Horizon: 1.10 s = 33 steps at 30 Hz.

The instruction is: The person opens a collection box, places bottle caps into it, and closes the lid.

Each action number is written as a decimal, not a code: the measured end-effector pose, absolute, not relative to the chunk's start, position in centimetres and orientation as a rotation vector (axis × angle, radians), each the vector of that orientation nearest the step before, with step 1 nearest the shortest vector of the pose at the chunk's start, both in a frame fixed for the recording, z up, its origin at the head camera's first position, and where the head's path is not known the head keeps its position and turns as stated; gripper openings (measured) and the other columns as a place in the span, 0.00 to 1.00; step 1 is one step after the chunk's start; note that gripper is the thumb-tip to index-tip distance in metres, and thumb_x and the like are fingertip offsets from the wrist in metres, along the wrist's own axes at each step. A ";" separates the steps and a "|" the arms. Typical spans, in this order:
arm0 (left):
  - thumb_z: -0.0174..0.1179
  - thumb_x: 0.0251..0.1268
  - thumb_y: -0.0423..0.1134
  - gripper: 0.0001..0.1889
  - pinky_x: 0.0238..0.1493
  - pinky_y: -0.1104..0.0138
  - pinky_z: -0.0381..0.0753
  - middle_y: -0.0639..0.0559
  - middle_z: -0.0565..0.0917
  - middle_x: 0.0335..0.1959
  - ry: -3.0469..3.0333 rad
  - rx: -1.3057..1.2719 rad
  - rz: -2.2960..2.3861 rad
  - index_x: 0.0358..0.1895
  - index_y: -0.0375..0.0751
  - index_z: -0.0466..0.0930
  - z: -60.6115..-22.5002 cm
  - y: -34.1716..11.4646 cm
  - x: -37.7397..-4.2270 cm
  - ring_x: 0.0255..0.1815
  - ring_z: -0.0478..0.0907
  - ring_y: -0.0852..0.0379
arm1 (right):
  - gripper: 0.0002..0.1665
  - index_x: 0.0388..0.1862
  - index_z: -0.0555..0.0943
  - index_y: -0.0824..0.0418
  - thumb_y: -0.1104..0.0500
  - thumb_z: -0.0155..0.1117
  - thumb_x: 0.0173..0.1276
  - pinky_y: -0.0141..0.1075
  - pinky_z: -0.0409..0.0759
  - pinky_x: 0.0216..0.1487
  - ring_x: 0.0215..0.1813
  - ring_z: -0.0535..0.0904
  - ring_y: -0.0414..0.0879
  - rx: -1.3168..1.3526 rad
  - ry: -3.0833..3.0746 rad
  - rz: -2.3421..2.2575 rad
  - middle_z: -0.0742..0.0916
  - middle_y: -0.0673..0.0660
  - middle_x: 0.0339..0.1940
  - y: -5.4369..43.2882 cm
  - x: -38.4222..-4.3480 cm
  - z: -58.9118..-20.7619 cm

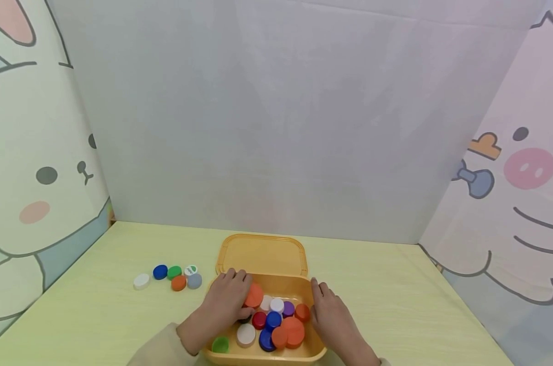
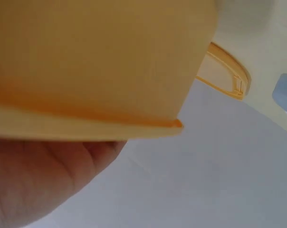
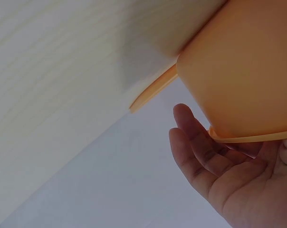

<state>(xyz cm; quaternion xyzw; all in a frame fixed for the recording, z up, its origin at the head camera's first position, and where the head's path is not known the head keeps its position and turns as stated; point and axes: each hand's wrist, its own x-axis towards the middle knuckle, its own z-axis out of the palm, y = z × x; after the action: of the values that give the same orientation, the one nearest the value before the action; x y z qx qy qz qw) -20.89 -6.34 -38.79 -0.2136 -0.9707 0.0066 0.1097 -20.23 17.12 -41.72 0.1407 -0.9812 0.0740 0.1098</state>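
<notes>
A yellow-orange plastic box (image 1: 262, 360) holds many bottle caps in several colours. My left hand (image 1: 226, 300) reaches over the box's left side, its thumb inside above the caps. Close beside its fingers lies a large orange cap (image 1: 254, 296); I cannot tell whether they hold it. In the left wrist view, the box wall and rim (image 2: 86, 126) hide most of the left fingers. My right hand (image 1: 333, 317) rests at the box's right rim. Its loosely bent fingers (image 3: 193, 156) show outside the rim in the right wrist view.
Behind the box lies its yellow-orange lid (image 1: 262, 251), flat on the pale wooden table (image 1: 386, 290). To the left sits a loose group of caps, among them a blue cap (image 1: 160, 272), a green cap (image 1: 174, 273) and a white cap (image 1: 141, 281). A grey cloth (image 1: 267, 127) hangs behind.
</notes>
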 end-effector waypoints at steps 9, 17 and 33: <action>0.67 0.43 0.57 0.27 0.40 0.61 0.75 0.49 0.77 0.33 -2.869 -0.623 0.002 0.38 0.39 0.75 -39.4 -6.5 -21.4 0.32 0.66 0.53 | 0.29 0.62 0.67 0.69 0.62 0.53 0.61 0.47 0.77 0.49 0.45 0.77 0.54 0.421 -2.868 0.215 0.77 0.64 0.51 17.1 -20.2 -41.7; 0.68 0.42 0.57 0.26 0.44 0.59 0.76 0.48 0.77 0.34 -2.869 -0.605 0.035 0.37 0.39 0.76 -39.8 -6.5 -21.5 0.34 0.69 0.52 | 0.29 0.62 0.67 0.69 0.61 0.53 0.61 0.48 0.77 0.49 0.46 0.77 0.54 0.421 -2.863 0.216 0.78 0.64 0.50 17.2 -20.3 -41.8; 0.68 0.46 0.52 0.22 0.32 0.65 0.71 0.51 0.74 0.29 -2.839 -0.566 -0.163 0.39 0.41 0.76 -37.7 -8.5 -20.9 0.31 0.66 0.54 | 0.29 0.61 0.67 0.69 0.62 0.54 0.60 0.47 0.78 0.48 0.43 0.78 0.54 0.427 -2.853 0.206 0.78 0.64 0.50 17.2 -20.3 -41.8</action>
<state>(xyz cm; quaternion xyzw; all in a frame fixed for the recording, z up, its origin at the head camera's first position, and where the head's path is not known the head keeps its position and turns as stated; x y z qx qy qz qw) -20.93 -8.54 -37.73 -0.1937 -0.9720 -0.0558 0.1210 -20.29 17.22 -41.79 0.1465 -0.9788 0.0706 0.1242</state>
